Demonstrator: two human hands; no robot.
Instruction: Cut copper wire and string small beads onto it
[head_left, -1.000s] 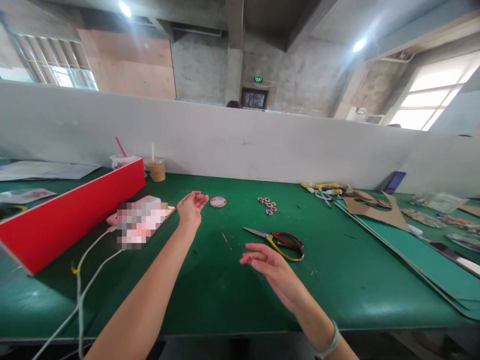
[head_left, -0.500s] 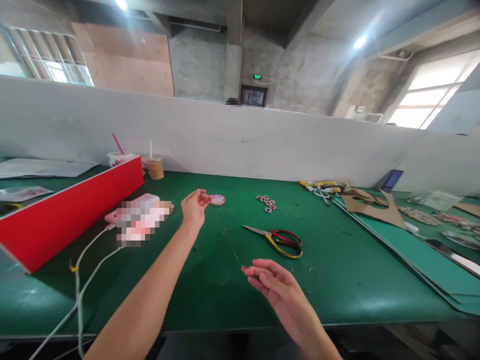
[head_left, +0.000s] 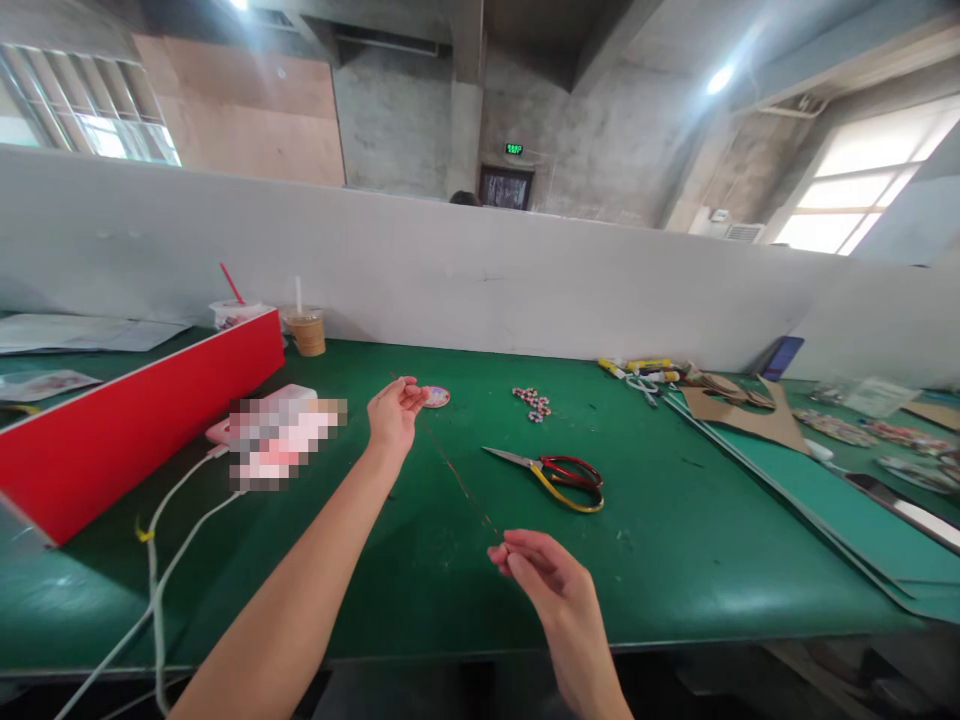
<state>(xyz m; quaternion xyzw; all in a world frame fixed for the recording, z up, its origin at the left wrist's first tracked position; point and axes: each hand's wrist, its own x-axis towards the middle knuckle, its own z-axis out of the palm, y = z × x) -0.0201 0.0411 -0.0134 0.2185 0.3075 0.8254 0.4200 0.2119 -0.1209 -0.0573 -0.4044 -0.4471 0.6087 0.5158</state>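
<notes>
A thin thread or wire (head_left: 459,480) runs slantwise between my two hands, above the green table. My left hand (head_left: 395,415) pinches its far end, beside a small round patterned disc (head_left: 437,397) that it partly overlaps in view. The near end is pinched between the thumb and fingers of my right hand (head_left: 544,575), close to the table's front edge. Scissors (head_left: 551,475) with red and yellow handles lie to the right of the thread, blades pointing left. Behind them rests a small cluster of dark and pale beads (head_left: 532,403).
On the left stand a red panel (head_left: 142,420), a pixelated pink device (head_left: 300,398) with white cables (head_left: 154,560), and a drink cup (head_left: 306,332). Yellow markers (head_left: 649,366), cut cardboard (head_left: 750,415) and green boards (head_left: 795,500) lie right. A white partition (head_left: 480,280) closes the back.
My right hand has turned slightly and its fingers have drawn closer together. The thread shows more plainly between the hands. My left hand has shifted a little to the right.
</notes>
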